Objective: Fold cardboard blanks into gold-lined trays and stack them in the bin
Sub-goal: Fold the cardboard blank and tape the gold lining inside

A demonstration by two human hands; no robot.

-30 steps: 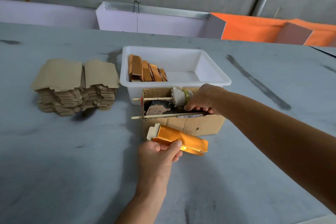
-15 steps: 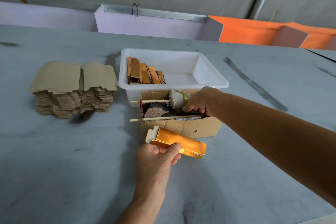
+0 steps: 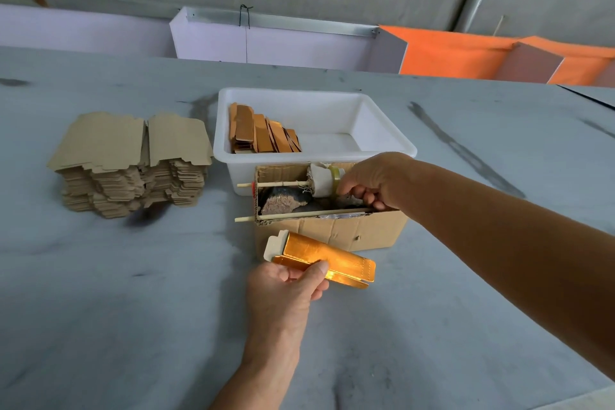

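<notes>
1. The half-folded gold-lined tray is held by the left hand just above the surface, near the cardboard box. The thumb is pressed on the gold side and the other fingers are curled under it, so it is pinched at its left half.
2. The right hand is reached into the open top of the cardboard box, beside the tape roll on its stick. The fingers are curled, and it seems a tape end is being taken, but this cannot be told for sure.
3. For a good result, the tray should be kept steady and its walls kept raised by the left hand, so that the gold lining is not creased. The tape, if it is pulled, should be drawn slowly, because the light box could be dragged.
4. The finished trays are stacked at the left side of the white bin, and the stack of flat blanks is at the far left, well apart.
5. The right fingertips are hidden by the hand itself. The dark lump inside the box cannot be identified. The far right end of the tray is hard to make out.
</notes>
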